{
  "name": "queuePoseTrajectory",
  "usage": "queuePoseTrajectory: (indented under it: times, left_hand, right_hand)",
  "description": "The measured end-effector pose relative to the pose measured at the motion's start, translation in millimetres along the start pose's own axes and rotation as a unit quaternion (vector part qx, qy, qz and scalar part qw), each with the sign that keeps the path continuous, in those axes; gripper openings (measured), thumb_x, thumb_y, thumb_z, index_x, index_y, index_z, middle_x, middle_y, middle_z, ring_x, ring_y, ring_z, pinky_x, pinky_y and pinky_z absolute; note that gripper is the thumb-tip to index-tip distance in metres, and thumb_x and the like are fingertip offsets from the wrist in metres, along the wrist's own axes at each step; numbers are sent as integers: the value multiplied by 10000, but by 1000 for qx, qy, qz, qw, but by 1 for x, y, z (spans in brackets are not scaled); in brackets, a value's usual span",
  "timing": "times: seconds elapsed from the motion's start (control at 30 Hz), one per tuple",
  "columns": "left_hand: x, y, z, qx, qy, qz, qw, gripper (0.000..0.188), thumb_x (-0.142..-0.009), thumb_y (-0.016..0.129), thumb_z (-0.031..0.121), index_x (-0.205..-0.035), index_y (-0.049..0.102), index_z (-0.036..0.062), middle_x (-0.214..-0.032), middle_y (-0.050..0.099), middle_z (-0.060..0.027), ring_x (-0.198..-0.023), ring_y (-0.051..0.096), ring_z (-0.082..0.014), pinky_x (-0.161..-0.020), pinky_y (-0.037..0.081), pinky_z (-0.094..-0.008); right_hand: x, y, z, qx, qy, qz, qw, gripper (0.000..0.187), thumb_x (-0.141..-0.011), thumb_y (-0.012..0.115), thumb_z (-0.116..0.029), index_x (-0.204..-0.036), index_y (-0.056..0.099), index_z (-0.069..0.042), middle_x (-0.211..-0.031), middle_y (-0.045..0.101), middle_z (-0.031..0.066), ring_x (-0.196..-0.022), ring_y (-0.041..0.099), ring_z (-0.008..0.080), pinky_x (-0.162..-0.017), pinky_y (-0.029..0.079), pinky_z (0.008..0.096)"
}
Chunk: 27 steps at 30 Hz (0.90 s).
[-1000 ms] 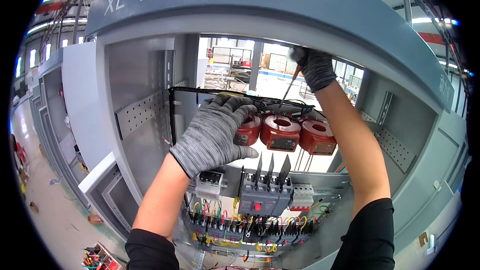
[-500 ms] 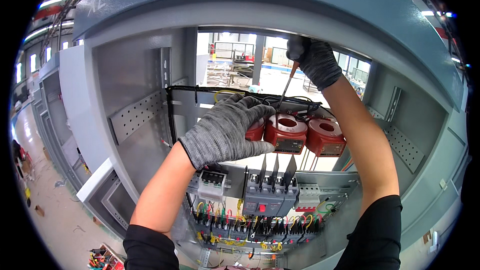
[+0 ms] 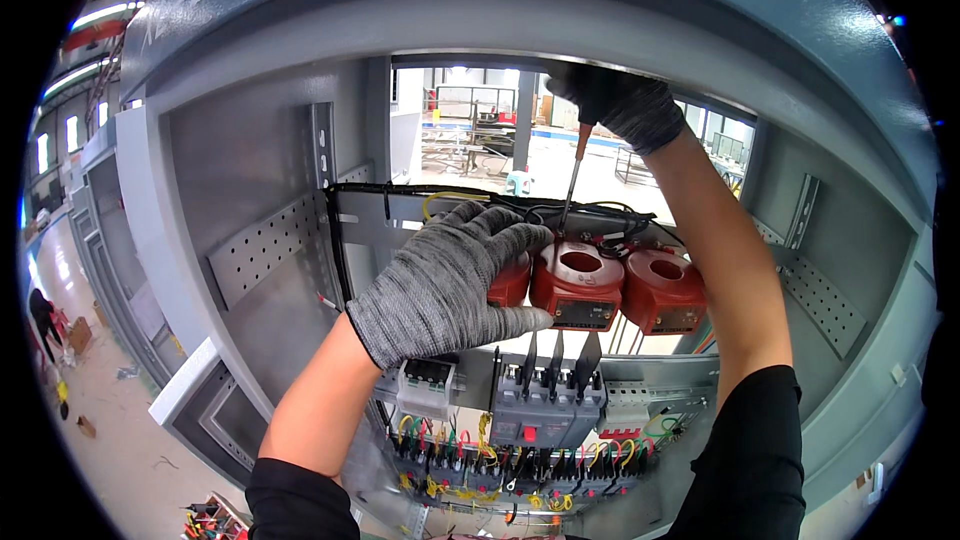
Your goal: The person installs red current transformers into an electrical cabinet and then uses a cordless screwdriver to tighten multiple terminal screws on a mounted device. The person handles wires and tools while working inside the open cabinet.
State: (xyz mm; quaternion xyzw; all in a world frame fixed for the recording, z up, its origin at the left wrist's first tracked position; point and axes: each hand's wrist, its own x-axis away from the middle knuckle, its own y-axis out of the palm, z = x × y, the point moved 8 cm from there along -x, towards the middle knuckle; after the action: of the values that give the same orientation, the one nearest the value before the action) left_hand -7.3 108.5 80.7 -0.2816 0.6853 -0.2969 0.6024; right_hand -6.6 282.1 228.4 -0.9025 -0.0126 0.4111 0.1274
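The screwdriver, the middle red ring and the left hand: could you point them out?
Screwdriver (image 3: 573,185): head view, on its metal shaft.
Middle red ring (image 3: 577,289): head view, on the casing below its hole.
Left hand (image 3: 448,285): head view, on the back of its glove.

My left glove (image 3: 445,285) is mottled grey, my right glove (image 3: 630,110) seemingly darker in shadow; the ring-shaped blocks (image 3: 572,286) are red, my sleeves (image 3: 300,500) black.

Single head-worn fisheye view, facing forward and down into grey cabinet (image 3: 450,15) at close range.
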Motion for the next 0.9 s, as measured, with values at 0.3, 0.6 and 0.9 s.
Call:
queuePoseTrajectory:
  times: [0.3,0.6,0.9]
  left_hand:
    - [1,1,2,19,8,17,1000,694,-708,744,510,-1260,556,132,-1214,577,-152,-1170,519,-343,-1018,392,-446]
    - [2,-1,-1,37,-5,12,999,712,-701,741,524,-1260,560,124,-1203,579,-173,-1153,526,-362,-1004,401,-448]
    - [2,3,0,15,-8,12,1000,741,-711,713,570,-1279,545,124,-1219,568,-185,-1163,520,-365,-1016,396,-453]
  right_hand:
    - [6,9,16,-174,51,-15,983,180,-906,558,-181,-762,527,-78,-552,424,-9,-458,365,80,-404,325,218]
    - [19,15,2,39,32,212,976,243,-946,532,-277,-780,469,-112,-600,430,-10,-443,339,91,-409,312,252]
    - [-14,25,13,-128,65,-87,986,272,-908,541,-325,-743,543,-108,-672,517,-9,-447,393,113,-436,393,273]
